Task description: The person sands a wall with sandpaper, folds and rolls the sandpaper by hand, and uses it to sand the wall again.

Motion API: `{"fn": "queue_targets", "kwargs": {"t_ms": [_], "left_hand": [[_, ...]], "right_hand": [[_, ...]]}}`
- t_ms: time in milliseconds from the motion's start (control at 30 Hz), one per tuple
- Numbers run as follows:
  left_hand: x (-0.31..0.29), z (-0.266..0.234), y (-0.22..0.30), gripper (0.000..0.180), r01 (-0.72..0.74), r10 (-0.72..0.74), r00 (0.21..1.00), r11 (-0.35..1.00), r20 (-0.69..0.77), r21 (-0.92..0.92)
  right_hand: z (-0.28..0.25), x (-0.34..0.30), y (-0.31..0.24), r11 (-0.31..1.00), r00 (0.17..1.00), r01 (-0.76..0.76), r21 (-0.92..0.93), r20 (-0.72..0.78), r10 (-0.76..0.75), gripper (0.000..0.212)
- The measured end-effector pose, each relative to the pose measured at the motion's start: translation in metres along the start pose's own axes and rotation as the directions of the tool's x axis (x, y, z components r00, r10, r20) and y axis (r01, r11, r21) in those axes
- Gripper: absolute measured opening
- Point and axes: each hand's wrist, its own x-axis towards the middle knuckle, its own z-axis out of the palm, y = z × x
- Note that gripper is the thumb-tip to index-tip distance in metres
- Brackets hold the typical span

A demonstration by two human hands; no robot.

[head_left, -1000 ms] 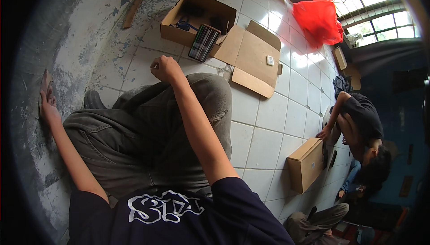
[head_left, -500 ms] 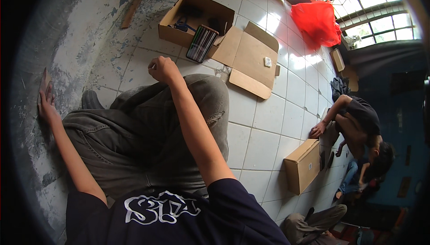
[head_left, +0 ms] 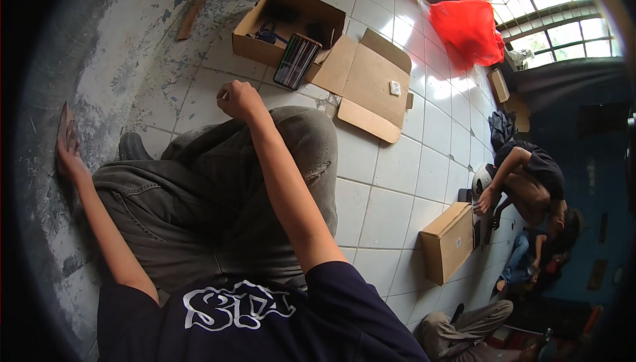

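Observation:
My left hand [head_left: 69, 149] lies against the worn, paint-flaked wall [head_left: 109, 51], fingers stretched along it. My right hand [head_left: 240, 100] is curled into a loose fist above my bent knee [head_left: 308, 133], and nothing shows in it. Beyond that hand, on the tiled floor, stands an open cardboard box [head_left: 255, 47] with dark items and a blue strap or cable inside. A dark, rectangular object with a striped front [head_left: 297, 62] leans against the box. The box's unfolded lid [head_left: 368, 70] lies flat to the right, a small white packet [head_left: 395, 88] on it.
A thin brown strip [head_left: 193, 12] lies near the wall. At the right, a crouching person [head_left: 530, 176] reaches over another cardboard box [head_left: 447, 241]. Other people sit farther right and at lower right. A red plastic bag [head_left: 468, 31] is near the barred window [head_left: 530, 4].
My hands stay almost where they were. The crouching person's hand has lifted and shifted right from beside the far box, and a dark object now shows there.

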Motion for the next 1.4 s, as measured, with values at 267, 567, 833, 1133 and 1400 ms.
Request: {"fn": "queue_targets", "kwargs": {"t_ms": [267, 567, 833, 1133, 1400], "left_hand": [[0.004, -0.003, -0.008, 0.044, 0.028, -0.03, 0.999, 0.997, -0.021, -0.07], [0.012, -0.014, -0.016, 0.045, -0.042, 0.042, 0.999, 0.991, 0.001, -0.124], [-0.005, 0.008, 0.001, 0.045, -0.164, 0.178, 0.974, 0.981, 0.138, -0.105], [0.014, 0.015, 0.012, 0.042, -0.182, 0.192, 0.965, 0.981, 0.178, -0.071], [0.021, 0.014, 0.017, 0.045, -0.117, 0.115, 0.971, 0.993, 0.211, -0.003]], "right_hand": [[0.0, 0.0, 0.002, 0.999, 1.0, 0.01, -0.031, 0.001, -0.01, 0.017], [0.002, 0.001, 0.0, 1.0, 1.0, 0.0, -0.029, 0.009, 0.0, 0.017], [-0.001, 0.0, 0.0, 0.999, 0.999, -0.035, 0.032, 0.033, 0.034, 0.015], [-0.001, -0.001, -0.001, 0.999, 0.997, -0.05, 0.006, 0.066, 0.05, 0.015], [-0.001, -0.002, -0.001, 0.999, 0.998, -0.041, -0.004, 0.053, 0.041, 0.015]]}}
